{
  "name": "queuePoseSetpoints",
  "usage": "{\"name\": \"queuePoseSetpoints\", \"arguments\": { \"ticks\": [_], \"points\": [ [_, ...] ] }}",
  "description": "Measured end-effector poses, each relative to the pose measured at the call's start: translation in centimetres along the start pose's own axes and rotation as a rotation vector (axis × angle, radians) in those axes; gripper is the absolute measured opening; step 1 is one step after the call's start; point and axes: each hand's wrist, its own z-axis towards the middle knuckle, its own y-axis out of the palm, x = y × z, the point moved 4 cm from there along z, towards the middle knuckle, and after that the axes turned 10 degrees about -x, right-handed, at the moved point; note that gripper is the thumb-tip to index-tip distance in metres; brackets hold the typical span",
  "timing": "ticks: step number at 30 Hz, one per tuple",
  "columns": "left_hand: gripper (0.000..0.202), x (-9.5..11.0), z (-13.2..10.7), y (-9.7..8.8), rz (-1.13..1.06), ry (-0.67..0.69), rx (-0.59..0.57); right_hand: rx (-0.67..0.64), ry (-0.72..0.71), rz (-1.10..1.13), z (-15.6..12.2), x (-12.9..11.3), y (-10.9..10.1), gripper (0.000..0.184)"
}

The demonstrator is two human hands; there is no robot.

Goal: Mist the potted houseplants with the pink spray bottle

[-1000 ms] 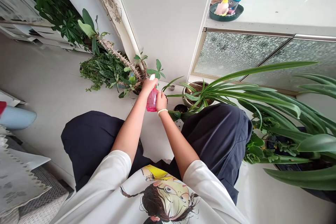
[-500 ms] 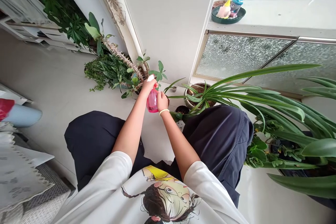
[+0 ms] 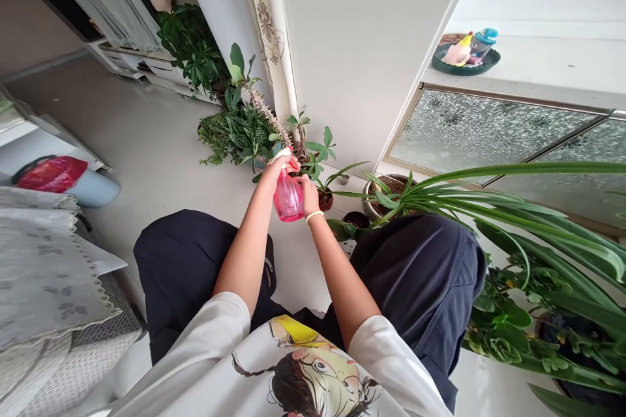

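A pink spray bottle (image 3: pixel 287 198) with a white top is held out in front of me above the floor. My left hand (image 3: pixel 275 167) is closed over its white nozzle head. My right hand (image 3: pixel 310 193), with a pale band on the wrist, grips the bottle's body from the right. Just beyond the bottle stand small potted plants (image 3: pixel 313 156) and a thorny stem (image 3: pixel 267 115) against the white wall. My knees in dark trousers (image 3: pixel 415 267) are spread to either side.
A long-leaved plant in a pot (image 3: pixel 391 190) spreads across the right. More leafy plants (image 3: pixel 235 133) sit at the wall base. A green dish with toys (image 3: pixel 464 55) rests on the sill. A blue bin with a red bag (image 3: pixel 63 179) and cushioned seat (image 3: pixel 44 273) are left.
The view has swung to the left and down, shifting the scene to the right. Both hands stay on the pink bottle, which sits slightly lower and more tilted.
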Motion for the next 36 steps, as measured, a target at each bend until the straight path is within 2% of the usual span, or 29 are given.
{"name": "queuePoseSetpoints", "arguments": {
  "ticks": [3, 6, 10, 14, 17, 20, 24, 26, 29, 32, 36],
  "points": [
    [0.014, 0.5, -0.9, -2.1, -0.033, 0.108, 0.221, -0.184, -0.078, 0.003, -0.4, -0.5, 1.0, 0.068],
    [0.012, 0.7, -1.6, -3.1, -0.042, 0.146, 0.291, -0.268, -0.104, -0.033, -0.7, -0.5, 1.9, 0.086],
    [0.022, 1.3, -2.2, -3.6, 0.030, 0.006, 0.263, -0.294, -0.053, 0.067, -0.9, -0.1, 2.9, 0.073],
    [0.029, 3.7, -2.7, -3.4, 0.188, -0.115, 0.138, -0.348, -0.039, 0.230, -1.1, -1.2, 3.7, 0.070],
    [0.031, 6.4, -3.0, -3.4, 0.267, -0.082, 0.107, -0.387, -0.082, 0.263, -1.0, -3.6, 4.4, 0.069],
    [0.027, 9.1, -2.8, -3.5, 0.221, 0.004, 0.090, -0.402, -0.133, 0.194, -0.7, -6.5, 5.4, 0.064],
    [0.025, 11.5, -1.5, -4.2, 0.172, 0.052, 0.161, -0.343, -0.182, 0.057, 0.1, -9.6, 6.5, 0.063],
    [0.027, 12.2, -0.8, -4.5, 0.181, 0.061, 0.199, -0.317, -0.201, -0.001, 0.6, -10.8, 6.7, 0.063],
    [0.019, 13.0, 0.3, -4.7, 0.194, 0.110, 0.247, -0.287, -0.239, -0.084, 1.4, -12.2, 6.4, 0.064],
    [0.016, 13.2, 0.9, -4.5, 0.156, 0.140, 0.234, -0.273, -0.275, -0.138, 1.6, -13.0, 5.9, 0.065],
    [0.025, 13.0, 1.1, -4.5, 0.098, 0.185, 0.194, -0.268, -0.318, -0.147, 1.4, -13.0, 5.9, 0.067]
  ]
}}
